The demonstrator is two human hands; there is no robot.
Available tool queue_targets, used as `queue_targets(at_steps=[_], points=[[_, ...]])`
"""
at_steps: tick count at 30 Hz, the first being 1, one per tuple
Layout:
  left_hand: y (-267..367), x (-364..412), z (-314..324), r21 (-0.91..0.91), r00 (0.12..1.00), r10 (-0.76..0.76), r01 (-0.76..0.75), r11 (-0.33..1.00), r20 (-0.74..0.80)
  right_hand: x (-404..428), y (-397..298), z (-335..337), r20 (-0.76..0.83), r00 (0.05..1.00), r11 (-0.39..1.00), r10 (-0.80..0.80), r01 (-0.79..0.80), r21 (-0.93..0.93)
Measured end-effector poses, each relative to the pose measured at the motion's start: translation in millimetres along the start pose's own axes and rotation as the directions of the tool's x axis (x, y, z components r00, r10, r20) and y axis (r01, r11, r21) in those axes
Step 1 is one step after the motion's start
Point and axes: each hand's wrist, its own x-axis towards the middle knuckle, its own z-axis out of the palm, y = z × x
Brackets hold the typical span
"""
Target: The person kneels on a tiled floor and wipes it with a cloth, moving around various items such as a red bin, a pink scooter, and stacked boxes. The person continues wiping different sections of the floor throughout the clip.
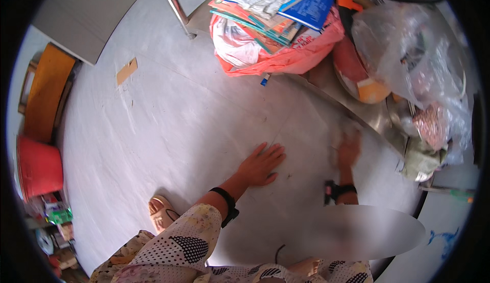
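My left hand (pixel 262 165) is palm down with its fingers apart, over the pale grey floor (pixel 164 126); nothing is in it. Whether it rests on the floor or hovers just above is hard to tell. My right hand (pixel 349 149) is blurred by motion, to the right of the left one and near the low edge of a metal surface (pixel 377 120). The blur hides its fingers and anything they may hold. Each wrist wears a black band, the left band (pixel 226 206) and the right band (pixel 342 191), with a small device attached.
A red plastic bag (pixel 275 66) holds books (pixel 306 11) and white plastic. Clear plastic bags (pixel 405 53) and a green packet (pixel 423 160) lie to the right. Cardboard (pixel 127 71) lies on the floor. A red bucket (pixel 40 168) and wooden stool (pixel 49 95) stand left, a metal leg (pixel 174 5) ahead.
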Motion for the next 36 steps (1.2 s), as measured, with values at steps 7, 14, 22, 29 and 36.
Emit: queue_targets(at_steps=[7,14,22,29,36], points=[[-38.7,0.8,-40.5,-0.537,0.968,-0.067,0.19,0.822,0.24,-82.2,-119.3,24.8,0.359,0.882,0.837,-0.306,0.069,0.542],[-104.8,-55.0,-82.4,-0.444,0.98,-0.183,0.198,0.874,0.075,-140.8,34.7,-147.6,0.038,0.834,0.82,0.551,-0.549,0.159],[-102.2,-21.2,-62.9,-0.212,0.997,-0.021,0.003,0.977,-0.08,-212.6,-151.0,20.1,0.12,0.99,0.969,-0.08,0.049,0.243],[-213.7,-58.7,-117.1,0.223,0.988,-0.153,0.154,0.963,-0.02,-90.9,-22.5,-53.0,-0.02,0.916,0.776,0.401,-0.328,0.538],[-233.4,-72.7,-106.5,0.279,0.988,-0.154,0.149,0.949,-0.004,21.8,41.0,-27.2,-0.099,0.977,0.854,0.187,-0.212,-0.475]])
